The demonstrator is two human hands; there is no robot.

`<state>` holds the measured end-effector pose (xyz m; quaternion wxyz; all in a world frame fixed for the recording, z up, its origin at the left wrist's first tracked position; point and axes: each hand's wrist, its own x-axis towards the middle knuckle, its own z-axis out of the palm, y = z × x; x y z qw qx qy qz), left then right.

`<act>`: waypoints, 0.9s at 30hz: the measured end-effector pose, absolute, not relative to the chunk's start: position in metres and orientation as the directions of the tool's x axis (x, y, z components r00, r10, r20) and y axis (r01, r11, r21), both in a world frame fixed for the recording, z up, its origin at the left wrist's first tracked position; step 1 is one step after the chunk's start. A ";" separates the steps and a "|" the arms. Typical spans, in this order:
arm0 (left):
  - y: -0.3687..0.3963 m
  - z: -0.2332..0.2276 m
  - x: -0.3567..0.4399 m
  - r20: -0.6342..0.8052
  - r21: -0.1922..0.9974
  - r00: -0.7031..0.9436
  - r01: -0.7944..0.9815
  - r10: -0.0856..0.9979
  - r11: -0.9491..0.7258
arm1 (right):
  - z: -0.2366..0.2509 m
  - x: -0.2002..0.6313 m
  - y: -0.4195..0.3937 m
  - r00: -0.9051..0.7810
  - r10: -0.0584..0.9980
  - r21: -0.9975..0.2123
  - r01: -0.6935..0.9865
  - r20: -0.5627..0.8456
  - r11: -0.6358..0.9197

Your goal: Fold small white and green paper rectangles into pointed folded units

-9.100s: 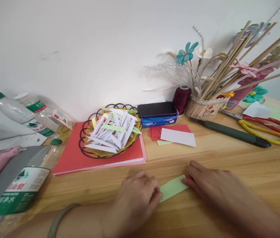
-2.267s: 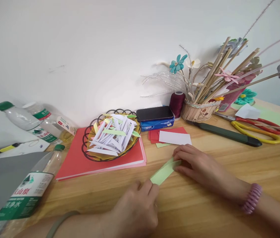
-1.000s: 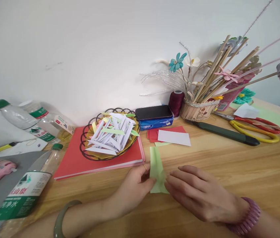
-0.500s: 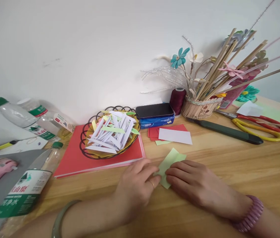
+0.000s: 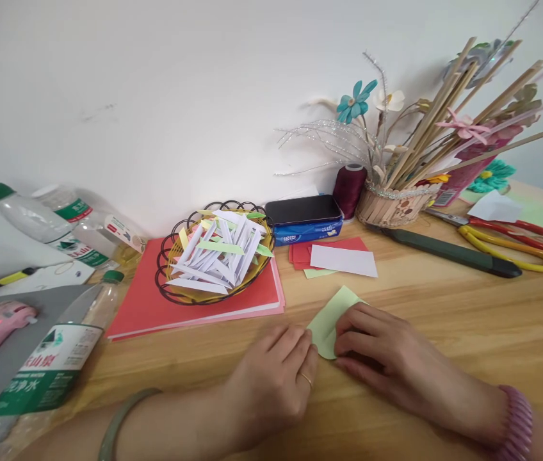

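Observation:
A light green piece of paper lies at a slant on the wooden table between my hands, its far edge raised toward the right. My right hand is closed over its right side, fingers curled and thumb underneath near the front edge. On the left, my left hand has its fingers bent together, the fingertips at the paper's left corner. Just beyond lie a white paper strip and several red paper pieces. A black-rimmed basket holds folded white, green and yellow paper strips.
Red paper sheets lie under the basket. Plastic bottles and a pink glue gun are at left. At the back are a phone on a blue pack, a thread spool, a stick-filled holder, a dark green cutter and scissors.
My right hand has lifted and curled its fingers around the green paper's right side. My left fingers have drawn closer together at its left corner. The view has shifted slightly.

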<state>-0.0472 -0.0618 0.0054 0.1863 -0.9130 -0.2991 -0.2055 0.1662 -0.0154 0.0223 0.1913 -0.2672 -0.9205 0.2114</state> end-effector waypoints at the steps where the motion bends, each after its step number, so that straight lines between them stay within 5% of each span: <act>1: -0.063 0.006 -0.047 0.483 -0.226 0.739 0.624 0.470 -0.748 | 0.021 0.165 -0.016 -0.775 0.587 -0.505 0.419 0.235 0.755; 11: -0.065 0.009 -0.046 0.442 -0.206 0.755 0.611 0.484 -0.765 | 0.016 0.153 -0.021 -0.660 0.712 -0.509 0.540 0.239 0.671; 27: -0.065 0.006 -0.043 0.400 -0.184 0.746 0.635 0.533 -0.751 | 0.010 0.150 -0.019 -0.679 0.673 -0.334 0.587 0.293 0.737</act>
